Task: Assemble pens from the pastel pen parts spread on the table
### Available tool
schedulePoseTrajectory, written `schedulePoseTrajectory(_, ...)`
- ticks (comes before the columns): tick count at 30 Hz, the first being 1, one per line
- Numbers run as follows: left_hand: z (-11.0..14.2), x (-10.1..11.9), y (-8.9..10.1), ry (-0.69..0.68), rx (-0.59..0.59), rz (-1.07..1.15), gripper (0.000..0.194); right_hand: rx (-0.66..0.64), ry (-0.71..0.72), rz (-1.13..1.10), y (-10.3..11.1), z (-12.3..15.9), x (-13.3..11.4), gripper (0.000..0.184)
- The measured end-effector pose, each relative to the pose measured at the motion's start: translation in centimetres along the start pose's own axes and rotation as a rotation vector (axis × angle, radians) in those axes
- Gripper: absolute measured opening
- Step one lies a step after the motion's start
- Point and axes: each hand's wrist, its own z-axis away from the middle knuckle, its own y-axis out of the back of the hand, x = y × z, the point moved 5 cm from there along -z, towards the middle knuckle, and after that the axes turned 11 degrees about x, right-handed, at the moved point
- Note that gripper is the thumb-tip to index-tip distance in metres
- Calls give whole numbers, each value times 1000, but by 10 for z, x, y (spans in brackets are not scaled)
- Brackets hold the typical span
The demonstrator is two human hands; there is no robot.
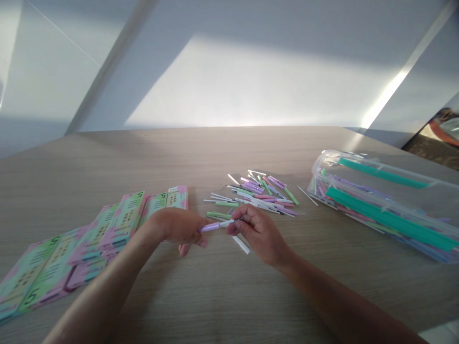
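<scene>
Above the table, my left hand [184, 227] is closed around the purple end of a slim pen [211, 227] with a purple barrel and a white section. My right hand [256, 231] pinches the dark, thin tip at the pen's other end. Whether the tip is a separate part cannot be made out. Just behind my hands lies a loose pile of pens and pen parts [261, 196] in purple, green, white and pink. A green pen part [218, 215] lies close behind the held pen. A white stick [241, 244] lies on the table under my right hand.
To the left, several pink-and-green packs [122, 220] marked with a 5 lie overlapping, partly behind my left forearm. On the right stands a clear plastic box [380, 191] with teal strips, containing more pens. The wooden table [201, 157] meets a white wall at its back.
</scene>
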Motion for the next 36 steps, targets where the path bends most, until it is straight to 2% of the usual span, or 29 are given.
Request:
schedulePoseTrajectory(5, 5, 3, 4, 24, 4, -16, 32, -36, 0, -78, -6, 3, 4, 14)
schedulePoseTrajectory(8, 9, 4, 9, 39, 10, -43, 32, -121, 17, -63, -10, 6, 4, 37)
schedulePoseTrajectory(10, 11, 3, 11, 40, 9, -40, 32, -174, 32, 48, -3, 3, 3, 54)
schedulePoseTrajectory(12, 13, 2, 12, 40, 8, -24, 32, -165, 68, 264, 19, -10, 2, 57)
schedulePoseTrajectory(13, 13, 1, 12, 41, 7, -19, 30, -113, 95, 410, 38, -21, 2, 51)
schedulePoseTrajectory(15, 13, -1, 12, 30, 11, -18, 27, 94, 108, 747, 86, -49, 3, 37)
schedulePoseTrajectory(16, 12, -1, 12, 20, 13, -21, 25, 254, 82, 929, 114, -63, 5, 33)
schedulePoseTrajectory(17, 11, -1, 12, 12, 18, -24, 25, 362, 40, 1110, 138, -75, 8, 31)
schedulePoseTrajectory(18, 11, -1, 11, 8, 24, -28, 26, 415, -29, 1262, 158, -86, 14, 30)
schedulePoseTrajectory(19, 10, -1, 11, 8, 32, -33, 29, 422, -71, 1309, 172, -95, 21, 28)
schedulePoseTrajectory(21, 10, -3, 11, 20, 45, -45, 32, 400, -110, 1351, 187, -108, 35, 24)
schedulePoseTrajectory(25, 12, -5, 11, 10, 66, -25, 25, 348, -125, 1375, 187, -121, 59, 21)
schedulePoseTrajectory(28, 11, -5, 10, -22, 73, -3, 27, 338, -129, 1373, 183, -129, 69, 22)
schedulePoseTrajectory(36, 15, -9, 17, 20, 62, -33, 21, 344, -117, 1339, 198, -144, 66, 25)
